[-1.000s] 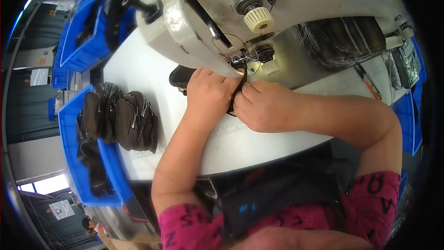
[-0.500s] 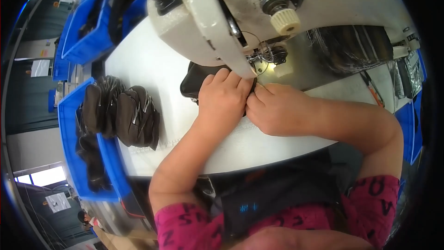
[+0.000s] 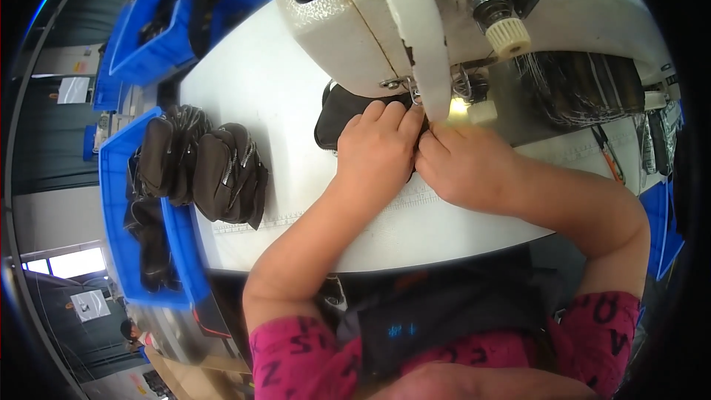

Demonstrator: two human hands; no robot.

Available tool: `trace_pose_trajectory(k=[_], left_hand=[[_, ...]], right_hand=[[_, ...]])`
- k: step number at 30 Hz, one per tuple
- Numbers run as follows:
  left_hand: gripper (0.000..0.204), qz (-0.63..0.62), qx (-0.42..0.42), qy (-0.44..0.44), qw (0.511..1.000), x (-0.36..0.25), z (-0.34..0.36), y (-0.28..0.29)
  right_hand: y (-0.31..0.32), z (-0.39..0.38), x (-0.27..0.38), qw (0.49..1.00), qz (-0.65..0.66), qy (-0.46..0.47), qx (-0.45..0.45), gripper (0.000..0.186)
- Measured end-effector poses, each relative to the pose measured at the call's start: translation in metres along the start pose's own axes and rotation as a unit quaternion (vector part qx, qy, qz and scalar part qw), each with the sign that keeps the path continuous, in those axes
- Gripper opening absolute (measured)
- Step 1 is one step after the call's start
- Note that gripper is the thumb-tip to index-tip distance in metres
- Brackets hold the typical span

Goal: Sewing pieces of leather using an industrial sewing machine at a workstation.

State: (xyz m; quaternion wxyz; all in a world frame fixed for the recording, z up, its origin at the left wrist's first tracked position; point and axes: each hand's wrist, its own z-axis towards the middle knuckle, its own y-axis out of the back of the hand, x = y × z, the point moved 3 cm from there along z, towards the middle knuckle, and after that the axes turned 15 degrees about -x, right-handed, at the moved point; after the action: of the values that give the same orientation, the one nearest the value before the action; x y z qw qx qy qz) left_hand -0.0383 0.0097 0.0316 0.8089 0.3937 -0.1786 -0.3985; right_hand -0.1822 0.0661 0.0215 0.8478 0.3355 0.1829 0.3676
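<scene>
White and smooth, the worktop (image 3: 274, 89) spreads under a large cream-coloured sewing machine (image 3: 444, 22), whose head fills the upper part of the view and overhangs both hands. A small lamp glows at the needle area just beyond the fingers, and a ribbed pale knob (image 3: 509, 35) sticks out of the machine's side. The left hand (image 3: 378, 152) lies palm down with its fingers curled close together, pressing on a black fabric piece (image 3: 337, 115) that pokes out to the left from under the machine arm. The right hand (image 3: 463, 167) sits just beside it, touching it at the fingertips, its fingers drawn in narrow and pinching the same black piece at the spot below the machine head; how much of the piece it grips is hidden by the hands. Both bare forearms run back toward the lower edge, ending in pink sleeves (image 3: 296, 359) with dark letters. At the worktop's left edge a heap of finished black pouches (image 3: 226, 170) with zips rests partly on the surface and partly over a blue bin (image 3: 111, 178), which holds more dark pieces. Further blue bins (image 3: 148, 37) stand behind, at the upper left.
</scene>
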Motion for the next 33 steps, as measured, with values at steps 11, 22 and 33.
trace_pose_trajectory(k=[11,22,33], left_hand=[[0.028,-0.132,-0.055,0.056,0.988,0.006,0.005,0.009],[0.032,-0.188,0.009,0.039,0.981,0.005,0.004,0.008],[0.031,-0.149,0.024,0.037,0.988,0.001,0.005,0.008]], right_hand=[[0.01,-0.005,0.011,0.998,-0.053,0.016,0.033,0.036],[0.017,-0.005,0.016,0.995,-0.064,0.041,0.07,0.038],[0.011,-0.007,0.012,0.995,-0.09,0.024,0.044,0.032]])
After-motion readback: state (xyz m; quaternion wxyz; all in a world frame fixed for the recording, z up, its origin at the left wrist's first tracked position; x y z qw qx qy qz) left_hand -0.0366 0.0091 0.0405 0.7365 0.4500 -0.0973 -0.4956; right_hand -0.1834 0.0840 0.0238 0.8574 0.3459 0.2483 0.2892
